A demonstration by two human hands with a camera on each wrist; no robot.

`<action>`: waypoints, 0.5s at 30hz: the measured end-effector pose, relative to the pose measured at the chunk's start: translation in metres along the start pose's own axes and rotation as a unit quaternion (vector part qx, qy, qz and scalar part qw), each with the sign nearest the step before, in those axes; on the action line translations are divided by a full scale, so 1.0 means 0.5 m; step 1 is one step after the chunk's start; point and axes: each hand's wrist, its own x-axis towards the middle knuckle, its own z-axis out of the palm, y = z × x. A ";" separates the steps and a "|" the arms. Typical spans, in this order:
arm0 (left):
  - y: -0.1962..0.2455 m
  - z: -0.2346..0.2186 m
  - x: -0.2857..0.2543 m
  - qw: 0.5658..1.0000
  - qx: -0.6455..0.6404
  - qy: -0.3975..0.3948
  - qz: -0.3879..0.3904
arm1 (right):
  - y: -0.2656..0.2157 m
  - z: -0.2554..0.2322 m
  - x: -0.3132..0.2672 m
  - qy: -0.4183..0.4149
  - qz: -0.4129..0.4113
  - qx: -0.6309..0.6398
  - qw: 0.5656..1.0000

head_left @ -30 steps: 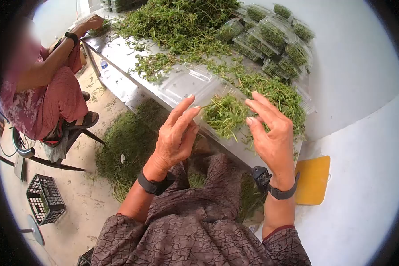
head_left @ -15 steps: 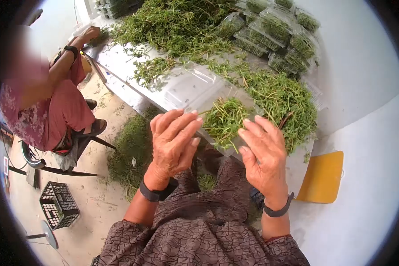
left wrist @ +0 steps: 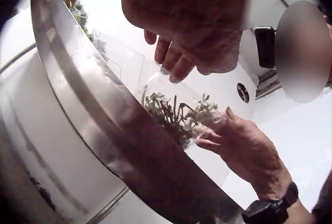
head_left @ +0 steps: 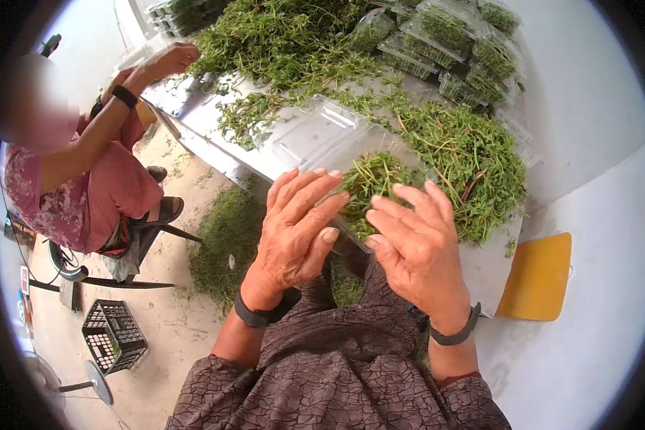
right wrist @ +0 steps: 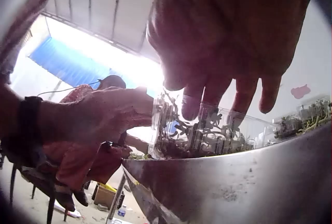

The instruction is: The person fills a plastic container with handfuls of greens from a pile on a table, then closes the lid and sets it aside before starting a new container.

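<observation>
The left hand [head_left: 294, 231], fingers slightly spread, is at the clear plastic clamshell [head_left: 312, 140]; the right hand [head_left: 419, 251], fingers spread, is near the leafy sprigs [head_left: 374, 173] inside it.

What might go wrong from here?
The open box sits at the table's edge, so a nudge might tip it off. Stems stand upright inside and might get pinched if the lid closes. The piled boxes behind lie unevenly and might slide.
</observation>
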 end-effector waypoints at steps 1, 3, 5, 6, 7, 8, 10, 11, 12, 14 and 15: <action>-0.003 -0.004 -0.003 0.999 0.008 0.031 -0.005 | -0.001 -0.005 -0.002 0.006 0.002 -0.007 1.000; -0.013 -0.010 -0.006 0.999 0.025 0.039 -0.012 | 0.001 -0.010 -0.009 0.034 -0.004 -0.005 0.999; -0.022 -0.015 -0.006 0.999 0.038 0.034 -0.020 | 0.000 -0.016 -0.017 0.049 -0.007 -0.005 0.999; -0.022 -0.019 -0.001 0.999 0.040 0.031 -0.017 | 0.000 -0.017 -0.019 0.059 -0.007 -0.009 0.998; -0.018 -0.023 0.004 0.999 0.050 0.016 -0.015 | 0.000 -0.015 -0.020 0.062 -0.005 -0.008 0.998; -0.014 -0.026 0.008 0.998 0.058 0.001 -0.015 | 0.001 -0.011 -0.022 0.054 -0.007 -0.003 0.999; -0.012 -0.027 0.019 0.998 0.064 -0.025 -0.004 | -0.001 -0.003 -0.022 0.047 -0.009 0.004 0.999; -0.011 -0.026 0.024 0.996 0.070 -0.050 0.006 | -0.003 0.001 -0.017 0.039 -0.013 0.015 0.999; -0.009 -0.023 0.028 0.996 0.071 -0.051 0.009 | -0.005 0.005 -0.013 0.031 -0.017 0.025 0.999; -0.006 -0.016 0.037 0.994 0.064 -0.084 -0.010 | -0.004 0.010 -0.004 0.025 -0.013 0.028 0.999; -0.006 -0.014 0.040 0.994 0.067 -0.086 -0.006 | -0.004 0.013 0.001 0.015 -0.008 0.030 0.999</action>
